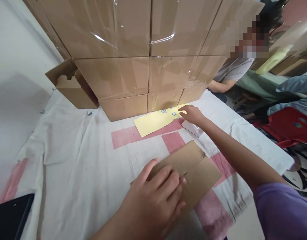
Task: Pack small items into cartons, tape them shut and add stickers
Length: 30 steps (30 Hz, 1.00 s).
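My left hand point(158, 193) lies palm down over a flat piece of brown cardboard point(201, 176), its fingers curled against the surface. A small tear shows at the cardboard's far edge. Farther off, my right hand point(192, 115) reaches to the right end of a yellow sheet point(150, 125) with small outlined shapes printed on it. Its thumb and index finger are slightly apart at the sheet, with yellow showing between them. Just below that hand lies a small whitish flat item point(192, 128), partly covered by the wrist.
Taped cardboard boxes point(123, 78) are stacked at the back of the cloth-covered table point(88, 173). One open box point(75, 86) stands at their left. A black phone-like device point(12, 216) sits at lower left. Another person point(226, 76) is behind the boxes, near a red chair point(291, 125).
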Motion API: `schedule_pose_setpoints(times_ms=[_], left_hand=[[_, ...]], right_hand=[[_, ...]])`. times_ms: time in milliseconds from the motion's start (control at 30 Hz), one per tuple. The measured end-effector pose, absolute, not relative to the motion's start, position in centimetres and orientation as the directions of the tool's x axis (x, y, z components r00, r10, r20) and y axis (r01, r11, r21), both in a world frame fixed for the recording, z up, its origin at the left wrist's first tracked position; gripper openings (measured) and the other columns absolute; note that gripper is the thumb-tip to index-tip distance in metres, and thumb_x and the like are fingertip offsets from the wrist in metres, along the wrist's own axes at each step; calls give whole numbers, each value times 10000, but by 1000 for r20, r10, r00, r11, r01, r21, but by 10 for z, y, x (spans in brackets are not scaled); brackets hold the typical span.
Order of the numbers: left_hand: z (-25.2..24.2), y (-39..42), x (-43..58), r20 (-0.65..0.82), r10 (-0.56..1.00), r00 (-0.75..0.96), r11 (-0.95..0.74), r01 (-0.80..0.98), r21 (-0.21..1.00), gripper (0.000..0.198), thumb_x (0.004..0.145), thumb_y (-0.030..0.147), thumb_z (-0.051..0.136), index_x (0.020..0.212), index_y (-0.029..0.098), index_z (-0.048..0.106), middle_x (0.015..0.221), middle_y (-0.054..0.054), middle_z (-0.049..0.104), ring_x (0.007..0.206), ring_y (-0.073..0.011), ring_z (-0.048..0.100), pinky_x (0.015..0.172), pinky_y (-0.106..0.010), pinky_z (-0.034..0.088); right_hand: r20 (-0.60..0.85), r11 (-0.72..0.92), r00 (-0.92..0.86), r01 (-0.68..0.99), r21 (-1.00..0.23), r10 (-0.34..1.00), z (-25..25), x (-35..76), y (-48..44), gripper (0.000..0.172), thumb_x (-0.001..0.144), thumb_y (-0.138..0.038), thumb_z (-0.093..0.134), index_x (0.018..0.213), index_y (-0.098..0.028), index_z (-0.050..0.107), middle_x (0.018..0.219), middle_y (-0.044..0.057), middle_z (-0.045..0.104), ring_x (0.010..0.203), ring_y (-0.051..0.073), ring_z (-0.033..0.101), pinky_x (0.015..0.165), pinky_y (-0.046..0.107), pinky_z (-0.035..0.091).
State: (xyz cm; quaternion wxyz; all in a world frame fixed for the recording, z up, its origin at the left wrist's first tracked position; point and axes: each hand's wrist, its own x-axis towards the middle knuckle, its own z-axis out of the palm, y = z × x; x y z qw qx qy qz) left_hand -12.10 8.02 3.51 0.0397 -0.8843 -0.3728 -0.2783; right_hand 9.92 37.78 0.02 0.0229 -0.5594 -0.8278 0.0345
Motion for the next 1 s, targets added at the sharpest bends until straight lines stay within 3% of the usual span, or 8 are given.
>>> schedule_pose_setpoints(times_ms=[100,167,433,833,1000], left_hand=[[36,82,-122,518,642,564,-714,687,136,305,971,334,534,1196,176,665,1084,12,710,1100,-184,589,1106,-458,271],[36,82,-122,516,643,566,-714,686,137,300,969,340,539,1189,180,666,1070,21,709,1087,-179,591,1093,-459,281],[33,78,-119,537,649,540,-694,708,127,296,976,329,524,1192,178,657,1056,15,703,1077,-195,601,1071,-488,319],[32,78,-119,545,647,534,-686,719,110,286,989,320,495,1184,172,643,1031,8,691,1045,-201,613,1033,-514,393],[33,79,-120,557,642,527,-687,718,113,275,990,324,500,1167,175,649,1011,18,695,1036,-188,611,1041,-503,391]], right_hand=[[-123,399,-382,904,157,916,-17,82,415,375,954,-377,528,1246,-201,683,1304,126,670,1212,320,568,985,425,419],[-160,434,-407,875,216,899,-23,74,423,343,930,-393,564,1183,-208,706,1246,129,693,1161,313,595,942,402,428],[-205,506,-465,817,276,861,-27,62,421,254,974,-229,475,1030,-164,715,1116,162,718,1054,286,641,908,382,421],[-197,453,-416,865,218,888,-32,62,427,271,976,-266,488,1141,-201,692,1189,130,703,1087,269,638,803,313,482],[-180,419,-386,884,208,905,-34,54,435,273,953,-226,508,1139,-176,701,1181,162,701,1071,288,652,805,332,484]])
